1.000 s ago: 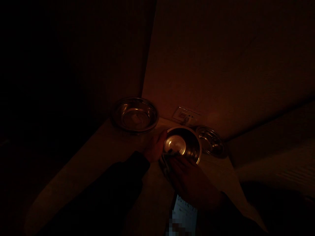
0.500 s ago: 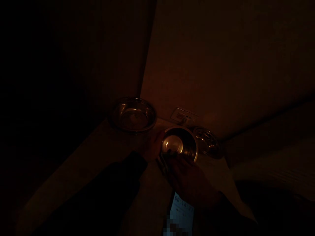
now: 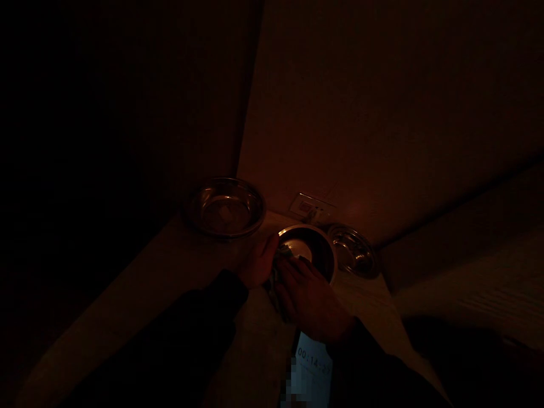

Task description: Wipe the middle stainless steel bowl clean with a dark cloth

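Steadying metal bowl (image 3: pixel 325 249) just right of left grip (image 3: pixel 257 263), half-curled against rim, true hold too dark to tell; pressing cloth (image 3: pixel 284 251) inside, under right grip (image 3: pixel 308 294), loosely closed over it. Best to brace bowl, wipe wall evenly.

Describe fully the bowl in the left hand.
The bowl is round, deep and shiny, apparently metal, with a bright rim and light glinting on its floor. Its mouth faces the camera; whether it tilts is unclear. It is near the wall socket. The left hand holds its left side; the right hand holds a cloth at its near rim.
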Action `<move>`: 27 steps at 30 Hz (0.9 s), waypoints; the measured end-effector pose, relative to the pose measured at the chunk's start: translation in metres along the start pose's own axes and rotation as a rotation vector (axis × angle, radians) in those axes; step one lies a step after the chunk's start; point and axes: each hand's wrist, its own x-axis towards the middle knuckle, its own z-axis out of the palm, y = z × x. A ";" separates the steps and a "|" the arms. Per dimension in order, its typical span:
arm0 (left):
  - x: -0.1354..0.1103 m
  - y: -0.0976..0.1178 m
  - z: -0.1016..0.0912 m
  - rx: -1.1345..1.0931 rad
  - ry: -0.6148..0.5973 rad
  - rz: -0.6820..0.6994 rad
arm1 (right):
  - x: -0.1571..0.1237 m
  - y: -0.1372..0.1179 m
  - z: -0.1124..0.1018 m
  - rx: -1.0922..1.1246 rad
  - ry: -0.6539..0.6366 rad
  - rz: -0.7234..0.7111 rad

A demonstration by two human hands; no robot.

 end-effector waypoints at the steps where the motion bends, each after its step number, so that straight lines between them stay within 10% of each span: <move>1: 0.000 0.000 0.000 -0.007 -0.012 0.004 | 0.000 0.004 0.000 -0.027 0.008 0.015; 22: 0.001 0.000 0.002 -0.036 -0.006 0.043 | 0.005 0.015 0.013 -0.079 0.128 0.192; 27: 0.003 -0.003 0.002 -0.041 0.005 0.002 | 0.005 0.010 0.009 0.062 0.105 0.024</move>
